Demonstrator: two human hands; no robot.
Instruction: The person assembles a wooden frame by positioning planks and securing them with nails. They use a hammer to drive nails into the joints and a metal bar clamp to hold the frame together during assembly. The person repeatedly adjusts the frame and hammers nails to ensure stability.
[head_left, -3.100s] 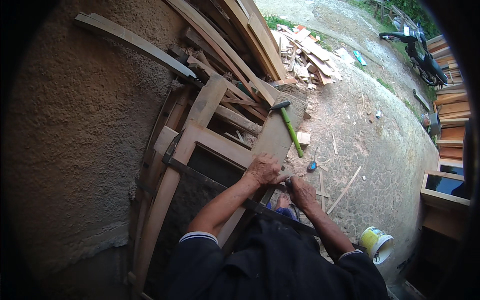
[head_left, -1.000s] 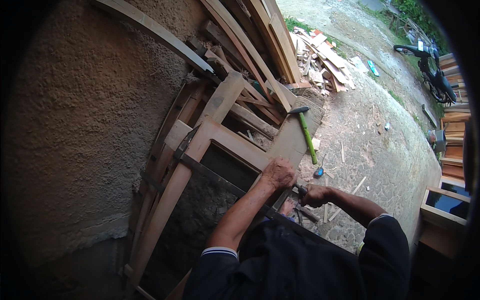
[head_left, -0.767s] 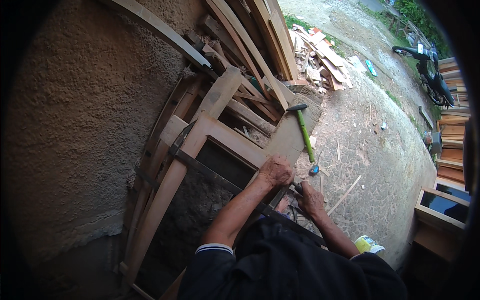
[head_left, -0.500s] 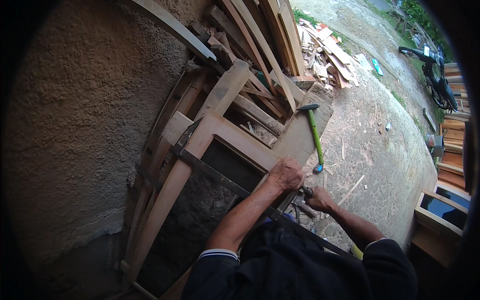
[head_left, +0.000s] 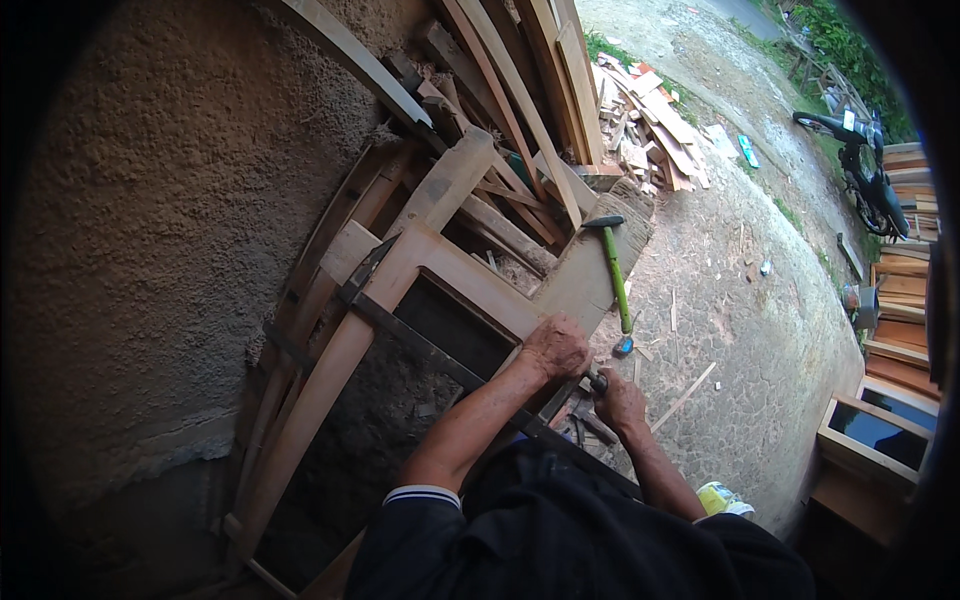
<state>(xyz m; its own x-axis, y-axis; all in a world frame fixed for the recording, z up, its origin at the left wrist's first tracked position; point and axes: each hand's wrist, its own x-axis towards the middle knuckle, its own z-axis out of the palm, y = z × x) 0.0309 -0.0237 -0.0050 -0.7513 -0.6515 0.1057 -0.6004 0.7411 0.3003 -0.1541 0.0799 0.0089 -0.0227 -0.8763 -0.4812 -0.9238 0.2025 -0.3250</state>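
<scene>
A wooden frame (head_left: 470,280) with rounded inner corners lies at an angle in front of me, a long dark metal bar clamp (head_left: 425,346) running across it. My left hand (head_left: 557,347) is closed at the frame's right-hand corner, beside the clamp's jaw; its fingers hide what they hold. Just to the right and nearer, my right hand (head_left: 620,402) is curled around the clamp's handle, whose dark rounded end (head_left: 598,382) shows between the two hands. Beyond them a hammer (head_left: 616,275) with a green handle rests on a thick wooden board (head_left: 577,280).
A rough brown wall (head_left: 190,230) rises on the left. Curved timber strips (head_left: 520,100) lean at the back beside a pile of wood scraps (head_left: 655,125). A motorbike (head_left: 865,170) and a glazed wooden frame (head_left: 880,430) stand right. Wood slivers litter the cracked concrete ground (head_left: 750,340).
The whole view has shifted slightly, with things appearing a little further left. My right forearm and elbow have drawn inward, while both hands remain at the clamp.
</scene>
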